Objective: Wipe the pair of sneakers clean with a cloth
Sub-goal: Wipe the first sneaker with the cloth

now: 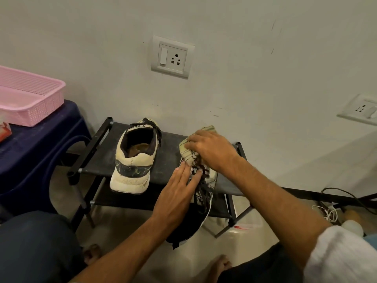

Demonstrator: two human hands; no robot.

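Two cream sneakers with dark trim sit on a black shoe rack [98, 158]. The left sneaker [133, 160] stands alone, heel toward me. The right sneaker [202, 193] overhangs the rack's front edge, dark laces showing. My left hand [177, 193] lies on its laces with straight fingers, steadying it. My right hand [212, 150] grips a bunched, striped beige cloth [188, 152] and presses it on the shoe's front part, which the cloth and hand hide.
A pink plastic basket [30, 99] sits on a dark blue stool [36, 152] at the left. Wall sockets [172, 57] are mounted above the rack. Cables [336, 201] lie on the floor at the right. My knees and bare feet are below.
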